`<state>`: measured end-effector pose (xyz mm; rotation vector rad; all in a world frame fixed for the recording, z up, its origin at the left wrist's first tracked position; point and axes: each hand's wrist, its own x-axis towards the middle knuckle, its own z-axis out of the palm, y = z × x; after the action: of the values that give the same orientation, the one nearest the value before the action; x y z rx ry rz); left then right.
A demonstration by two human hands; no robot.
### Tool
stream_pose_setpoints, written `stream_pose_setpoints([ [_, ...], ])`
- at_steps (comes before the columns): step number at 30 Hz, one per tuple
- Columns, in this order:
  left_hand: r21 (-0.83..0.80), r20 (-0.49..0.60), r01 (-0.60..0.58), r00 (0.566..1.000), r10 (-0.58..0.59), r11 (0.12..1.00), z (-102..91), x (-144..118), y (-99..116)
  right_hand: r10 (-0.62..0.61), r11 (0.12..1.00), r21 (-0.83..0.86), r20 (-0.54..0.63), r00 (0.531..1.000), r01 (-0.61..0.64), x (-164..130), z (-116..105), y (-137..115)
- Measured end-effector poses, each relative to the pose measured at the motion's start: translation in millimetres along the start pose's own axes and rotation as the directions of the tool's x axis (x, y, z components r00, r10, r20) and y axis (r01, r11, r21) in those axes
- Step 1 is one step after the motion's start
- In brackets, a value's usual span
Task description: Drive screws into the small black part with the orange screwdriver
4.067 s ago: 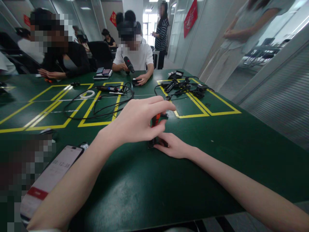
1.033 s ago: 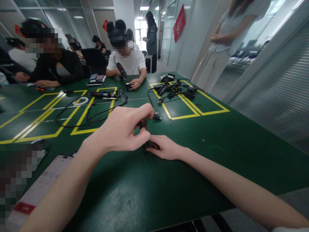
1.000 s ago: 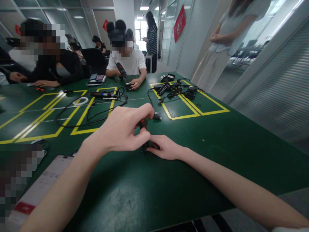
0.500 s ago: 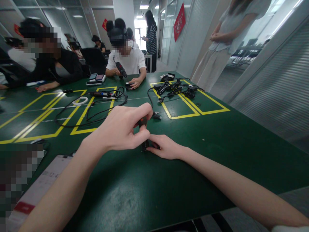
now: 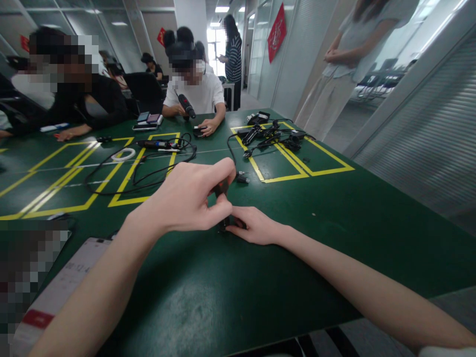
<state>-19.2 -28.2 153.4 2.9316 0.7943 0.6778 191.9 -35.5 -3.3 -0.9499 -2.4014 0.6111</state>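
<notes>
My left hand [image 5: 188, 198] is closed around the upper part of a small red and black tool [image 5: 222, 189] that stands upright on the green table [image 5: 334, 208]. Only a sliver of the tool shows between thumb and forefinger. My right hand [image 5: 256, 227] lies flat on the table just below it, its fingertips pinching a small black part [image 5: 223, 226] at the tool's lower end. The two hands touch each other around the tool.
A phone [image 5: 63, 292] lies at the near left. Black cables [image 5: 148, 168] loop over yellow taped boxes. A pile of black chargers [image 5: 273, 134] sits at the back right. Two seated people work across the table; another person stands at the right.
Since 4.1 s ago the view and hands shifted left, and my left hand closed lower over the tool, hiding its orange part. Over the last second nothing moved noticeably.
</notes>
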Motion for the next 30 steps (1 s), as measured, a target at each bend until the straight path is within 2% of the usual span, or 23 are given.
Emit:
stream_pose_setpoints([
  [30, 0.022, 0.02, 0.005, 1.0, -0.005, 1.0, 1.0, -1.0, -0.5, -0.016, 1.0, 0.006, -0.011, 1.0, 0.016, -0.3, 1.6, 2.0],
])
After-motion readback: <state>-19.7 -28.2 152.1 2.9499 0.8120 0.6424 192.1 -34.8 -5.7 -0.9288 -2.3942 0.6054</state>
